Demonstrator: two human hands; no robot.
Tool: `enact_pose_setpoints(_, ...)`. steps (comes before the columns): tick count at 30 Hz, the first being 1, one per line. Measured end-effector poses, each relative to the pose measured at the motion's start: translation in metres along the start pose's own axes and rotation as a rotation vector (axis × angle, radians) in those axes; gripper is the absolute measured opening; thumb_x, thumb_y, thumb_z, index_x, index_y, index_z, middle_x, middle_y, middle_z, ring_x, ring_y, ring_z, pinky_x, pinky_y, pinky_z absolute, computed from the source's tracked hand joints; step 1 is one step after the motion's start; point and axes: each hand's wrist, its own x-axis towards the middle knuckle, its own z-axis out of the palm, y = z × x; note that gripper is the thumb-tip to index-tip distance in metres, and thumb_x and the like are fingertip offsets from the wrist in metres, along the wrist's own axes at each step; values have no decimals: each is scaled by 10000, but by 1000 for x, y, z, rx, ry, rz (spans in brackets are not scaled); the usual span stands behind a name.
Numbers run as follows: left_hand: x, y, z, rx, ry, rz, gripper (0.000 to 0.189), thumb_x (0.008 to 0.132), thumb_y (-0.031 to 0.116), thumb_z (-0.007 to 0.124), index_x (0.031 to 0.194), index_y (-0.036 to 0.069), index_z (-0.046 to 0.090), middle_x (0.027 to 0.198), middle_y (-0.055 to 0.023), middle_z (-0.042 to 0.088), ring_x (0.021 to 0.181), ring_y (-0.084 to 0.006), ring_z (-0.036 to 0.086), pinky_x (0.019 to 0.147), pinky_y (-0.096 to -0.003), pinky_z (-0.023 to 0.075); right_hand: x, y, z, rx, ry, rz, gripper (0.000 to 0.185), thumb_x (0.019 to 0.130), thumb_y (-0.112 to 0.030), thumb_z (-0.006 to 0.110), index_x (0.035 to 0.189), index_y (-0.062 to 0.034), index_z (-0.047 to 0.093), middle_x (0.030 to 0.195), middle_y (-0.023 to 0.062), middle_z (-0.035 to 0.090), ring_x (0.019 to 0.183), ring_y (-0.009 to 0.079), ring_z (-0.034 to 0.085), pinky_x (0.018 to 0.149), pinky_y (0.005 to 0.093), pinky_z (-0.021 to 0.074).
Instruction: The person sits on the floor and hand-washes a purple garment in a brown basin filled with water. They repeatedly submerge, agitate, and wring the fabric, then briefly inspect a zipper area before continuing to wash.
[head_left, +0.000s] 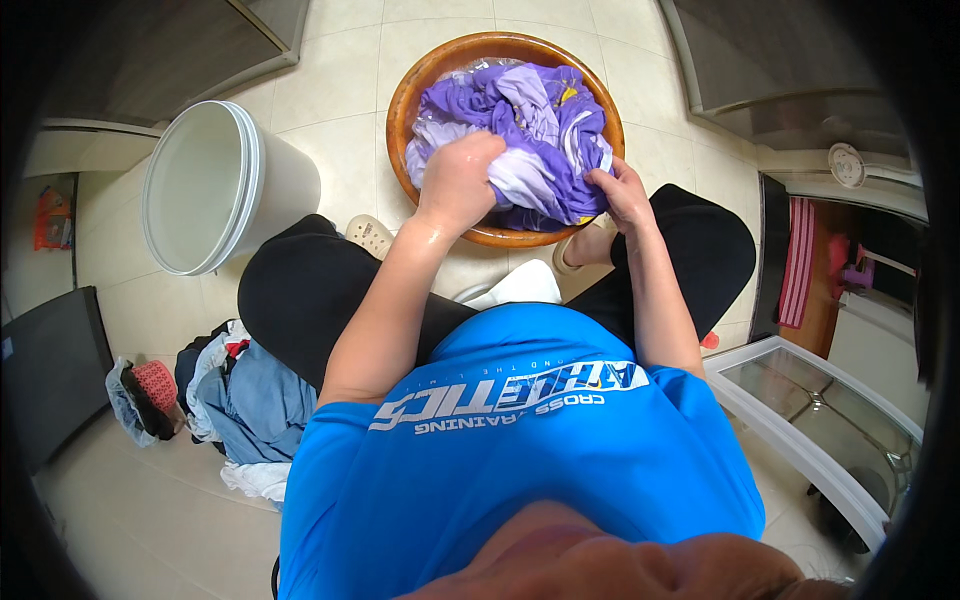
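Observation:
A brown, wooden-looking basin (397, 142) stands on the floor between my feet. Bunched, wet purple and lavender fabric (551, 150) with some yellow patches fills it, and suds show at its far edge. My left hand (461, 176) is closed in a fist on a pale lavender fold at the near left. At the right rim, my right hand (624, 196) pinches another edge of the same cloth between thumb and fingers. The undersides of both hands are hidden.
A white plastic bucket (292, 165) stands to the left. Behind it lies a pile of clothes (255, 397) beside a plastic bag (131, 405). Dark cabinets (780, 52) flank the tiled floor. At right is a white-framed glass-topped table (817, 390).

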Motion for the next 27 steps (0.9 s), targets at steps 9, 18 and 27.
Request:
enact_pose_setpoints(9,-7,7,-18,274,-577,-187,497,641,249,741,1064,39,583,1018,-198,612,990,-357,577,831,-413,462,15,7,-13,-253,-22,135,587,788,-418,720,1081,71,578,968,116,654,811,163,638,735,269,509)
enact_pose_setpoints(18,-7,21,18,11,-169,173,449,760,247,687,1158,86,555,936,-131,654,933,-334,605,791,-399,457,-4,-18,11,304,15,136,539,907,-439,533,1140,46,561,1072,148,639,935,243,637,828,338,509)
enact_pose_setpoints(27,-20,17,39,289,-538,-51,405,764,274,676,1127,147,551,918,-80,665,889,-277,640,755,-442,417,0,-40,-13,506,-92,16,166,823,-51,527,964,21,578,900,105,621,808,214,613,811,362,510)
